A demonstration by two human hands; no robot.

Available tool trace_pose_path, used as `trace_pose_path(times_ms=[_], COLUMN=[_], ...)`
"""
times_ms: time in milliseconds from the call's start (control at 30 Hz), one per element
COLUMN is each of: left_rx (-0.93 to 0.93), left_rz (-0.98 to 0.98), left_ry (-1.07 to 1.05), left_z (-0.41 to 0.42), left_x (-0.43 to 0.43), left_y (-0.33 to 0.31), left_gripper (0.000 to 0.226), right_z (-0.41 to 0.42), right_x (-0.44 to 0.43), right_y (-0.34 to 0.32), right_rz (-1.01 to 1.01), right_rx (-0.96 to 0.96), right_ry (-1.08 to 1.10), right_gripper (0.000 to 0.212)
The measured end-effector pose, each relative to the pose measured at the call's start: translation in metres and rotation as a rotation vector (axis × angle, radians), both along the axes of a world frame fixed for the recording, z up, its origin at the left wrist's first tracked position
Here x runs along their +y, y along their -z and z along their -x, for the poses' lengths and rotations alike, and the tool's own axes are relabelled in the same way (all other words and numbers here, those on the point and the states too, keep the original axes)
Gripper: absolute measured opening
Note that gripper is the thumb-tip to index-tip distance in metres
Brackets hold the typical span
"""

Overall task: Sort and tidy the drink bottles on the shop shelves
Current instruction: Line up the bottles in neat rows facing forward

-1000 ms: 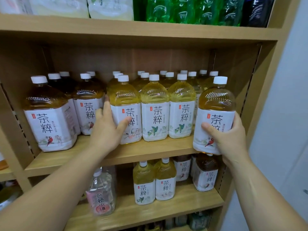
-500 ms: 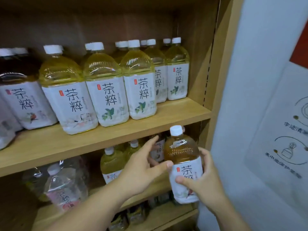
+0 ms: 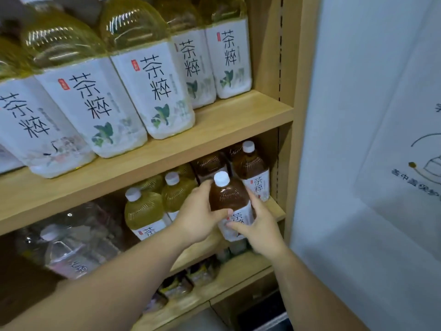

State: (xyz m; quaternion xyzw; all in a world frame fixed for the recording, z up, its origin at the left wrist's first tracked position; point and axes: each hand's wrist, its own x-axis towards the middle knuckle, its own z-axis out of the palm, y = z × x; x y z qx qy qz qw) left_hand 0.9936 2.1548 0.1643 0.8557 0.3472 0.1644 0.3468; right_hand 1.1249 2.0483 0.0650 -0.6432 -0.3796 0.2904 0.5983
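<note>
A dark brown tea bottle (image 3: 228, 199) with a white cap and white label is upright at the front right of the lower shelf (image 3: 274, 209). My left hand (image 3: 199, 217) grips its left side and my right hand (image 3: 259, 226) grips its right side and label. Right behind it stand other brown tea bottles (image 3: 251, 167). To its left on the same shelf stand yellow-green tea bottles (image 3: 143, 211). On the shelf above (image 3: 214, 130) stands a row of large yellow-green tea bottles (image 3: 152, 75) with white labels.
A big clear water bottle (image 3: 64, 249) sits at the left of the lower shelf. Small packaged goods (image 3: 176, 286) lie on the shelf below. The wooden side panel (image 3: 290, 163) closes the shelf on the right, beside a white wall with a poster (image 3: 405, 163).
The brown bottle came off the upper shelf in my right hand and went down into the lower shelf. My left hand left the upper row and joined it. The view dropped and moved closer.
</note>
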Motion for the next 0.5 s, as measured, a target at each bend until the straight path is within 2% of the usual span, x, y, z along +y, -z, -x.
trace_pose_path(times_ms=[167,367,500], left_rx=[-0.007,0.055,0.149], left_rz=[-0.063,-0.324,-0.483], left_ry=[-0.087,-0.073,-0.051], left_z=[-0.012,-0.014,-0.014], left_x=[0.004,0.015,0.019], left_y=[0.009,0.007,0.004], left_gripper=[0.057,0.066,0.066], right_z=[0.005,0.020,0.022], right_x=[0.013,0.021,0.036], right_y=[0.013,0.025,0.030], right_rz=[0.057,0.136,0.106], right_rx=[-0.081,-0.155,-0.141], right_ry=[0.124,0.324,0.384], right_gripper=[0.088,0.076,0.070])
